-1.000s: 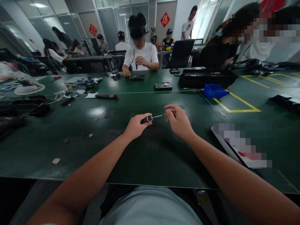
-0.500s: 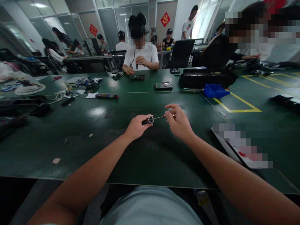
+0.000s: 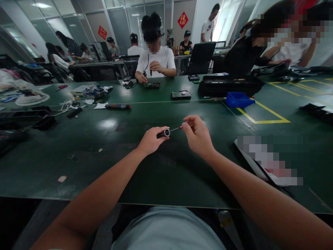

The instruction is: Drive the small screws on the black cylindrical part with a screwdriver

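Note:
A dark cylinder (image 3: 166,132) with a pale metallic ring at its end is held between the thumb and fingers of my left hand (image 3: 151,141), above the green table (image 3: 156,180). My right hand (image 3: 198,134) is closed on the reddish handle of a screwdriver (image 3: 177,128). The thin shaft points left, and its tip meets or lies just beside the ringed end of the cylinder; the exact contact is too small to tell.
Ahead lie a dark cylindrical tool (image 3: 118,106), a circuit-board device (image 3: 180,94), a blue bin (image 3: 239,100) and a long black case (image 3: 230,85). A white packet (image 3: 251,159) is at right. Across the table a person (image 3: 156,60) works on another device.
The screwdriver's handle end has tilted slightly, and my right fingers have shifted a little around it. My left hand still holds the cylinder.

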`<state>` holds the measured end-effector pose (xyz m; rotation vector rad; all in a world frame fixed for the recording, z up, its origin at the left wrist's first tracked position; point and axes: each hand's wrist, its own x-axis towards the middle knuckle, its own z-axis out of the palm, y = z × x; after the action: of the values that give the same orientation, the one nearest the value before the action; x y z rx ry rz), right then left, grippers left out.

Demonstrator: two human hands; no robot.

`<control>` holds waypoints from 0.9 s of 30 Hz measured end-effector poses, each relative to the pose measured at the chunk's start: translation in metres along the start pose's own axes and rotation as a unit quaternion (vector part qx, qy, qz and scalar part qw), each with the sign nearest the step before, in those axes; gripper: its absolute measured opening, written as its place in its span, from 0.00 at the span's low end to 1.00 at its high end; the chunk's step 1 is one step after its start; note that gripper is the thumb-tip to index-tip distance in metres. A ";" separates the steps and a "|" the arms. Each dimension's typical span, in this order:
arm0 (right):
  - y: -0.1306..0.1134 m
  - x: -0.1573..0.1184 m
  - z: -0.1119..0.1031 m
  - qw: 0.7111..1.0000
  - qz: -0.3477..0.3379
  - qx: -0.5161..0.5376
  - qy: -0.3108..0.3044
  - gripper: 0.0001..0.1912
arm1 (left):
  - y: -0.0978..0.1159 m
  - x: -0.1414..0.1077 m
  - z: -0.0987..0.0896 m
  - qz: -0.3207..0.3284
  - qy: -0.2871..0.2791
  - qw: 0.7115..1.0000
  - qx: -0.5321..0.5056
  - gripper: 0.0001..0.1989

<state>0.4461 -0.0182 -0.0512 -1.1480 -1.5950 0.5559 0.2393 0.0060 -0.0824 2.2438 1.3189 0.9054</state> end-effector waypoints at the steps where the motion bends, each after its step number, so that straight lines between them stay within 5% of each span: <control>1: 0.001 0.001 0.000 1.000 0.007 0.018 -0.004 0.08 | 0.000 0.000 0.000 0.001 0.001 1.000 0.001 0.21; 14: 0.007 0.001 0.010 0.989 0.059 0.133 0.022 0.11 | 0.005 0.001 0.000 -0.018 0.020 0.999 0.034 0.22; 24: 0.027 0.017 0.003 0.940 0.217 0.262 -0.029 0.14 | -0.002 0.002 -0.003 0.043 -0.010 0.999 0.019 0.19; 27: 0.027 0.016 0.003 0.946 0.206 0.249 -0.008 0.13 | 0.001 0.002 -0.005 0.020 -0.001 0.999 0.030 0.20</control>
<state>0.4541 0.0082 -0.0662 -1.0815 -1.1245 1.1712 0.2372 0.0067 -0.0776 2.3244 1.3214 0.8875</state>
